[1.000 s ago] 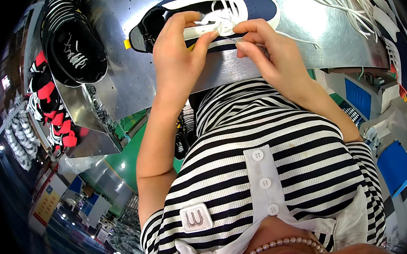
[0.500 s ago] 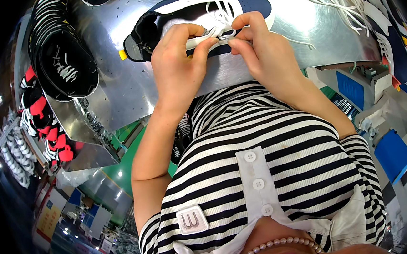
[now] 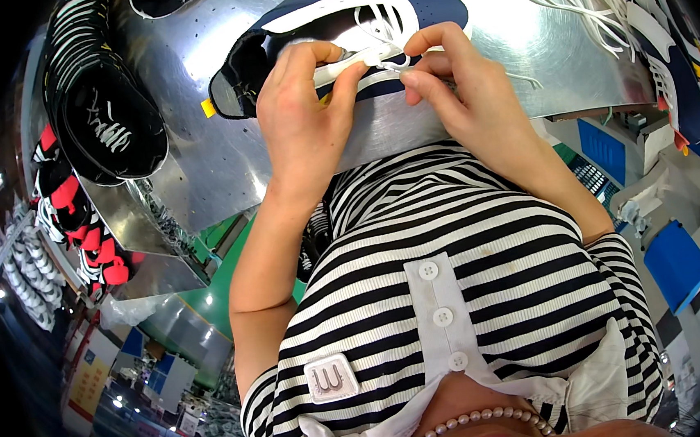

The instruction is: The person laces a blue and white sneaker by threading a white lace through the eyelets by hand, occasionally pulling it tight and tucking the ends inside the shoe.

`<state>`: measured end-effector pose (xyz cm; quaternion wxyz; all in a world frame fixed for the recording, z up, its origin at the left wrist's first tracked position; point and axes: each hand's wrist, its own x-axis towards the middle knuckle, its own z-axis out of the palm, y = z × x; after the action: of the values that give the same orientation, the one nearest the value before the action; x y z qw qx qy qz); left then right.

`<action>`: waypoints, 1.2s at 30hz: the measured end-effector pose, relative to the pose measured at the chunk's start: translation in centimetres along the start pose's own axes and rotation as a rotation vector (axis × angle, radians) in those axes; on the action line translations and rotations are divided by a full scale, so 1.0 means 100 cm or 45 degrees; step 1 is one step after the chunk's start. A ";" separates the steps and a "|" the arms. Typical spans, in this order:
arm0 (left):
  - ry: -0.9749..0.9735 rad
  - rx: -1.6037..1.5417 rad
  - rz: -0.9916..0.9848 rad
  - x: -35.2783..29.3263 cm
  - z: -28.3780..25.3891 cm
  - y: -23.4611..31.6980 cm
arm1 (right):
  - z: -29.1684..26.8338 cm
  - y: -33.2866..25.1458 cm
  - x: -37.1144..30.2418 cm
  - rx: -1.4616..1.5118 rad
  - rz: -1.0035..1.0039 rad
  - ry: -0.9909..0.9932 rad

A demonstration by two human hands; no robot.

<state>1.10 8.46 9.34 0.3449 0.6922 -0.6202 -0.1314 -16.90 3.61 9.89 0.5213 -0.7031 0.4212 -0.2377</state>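
A navy and white shoe upper [image 3: 442, 12] lies sideways on the metal table, its toe to the right and dark heel opening to the left. My left hand [image 3: 302, 111] is closed on the near edge of its opening, thumb and forefinger pinching the white eyelet strip. Thin white shoelace [image 3: 388, 65] runs through the eyelets and loops up over the white tongue. Just to the right, my right hand [image 3: 467, 86] pinches the lace between thumb and fingers, close to the near eyelets. The fingers partly hide the eyelet row.
Loose white laces [image 3: 563, 4] are heaped at the far right of the metal table [image 3: 210, 160]. Nested black shoe uppers [image 3: 108, 126] stand at the left, with red-and-black pieces [image 3: 98, 251] beyond the edge. More navy and white uppers [image 3: 655, 38] hang at the right.
My right hand has shifted slightly right and down, drawing the lace out from the near eyelets. My left hand keeps its grip, and the upper has shifted very little.
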 end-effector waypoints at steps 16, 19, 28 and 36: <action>-0.072 -0.075 -0.026 -0.004 -0.003 -0.002 | 0.010 0.008 0.007 -0.112 -0.025 0.017; -0.075 -0.221 0.012 -0.011 0.004 -0.003 | 0.029 0.018 0.019 -0.127 -0.115 0.082; 0.116 -0.031 0.370 -0.027 -0.002 -0.016 | -0.046 -0.015 0.006 -0.279 -0.007 -0.088; 0.114 -0.086 0.574 -0.031 -0.003 -0.015 | -0.004 -0.019 0.055 -0.431 -0.359 -0.531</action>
<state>1.79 11.45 7.82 0.4157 0.5293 -0.7385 -0.0411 -13.63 -1.01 11.27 0.4339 -0.8650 0.2372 -0.0847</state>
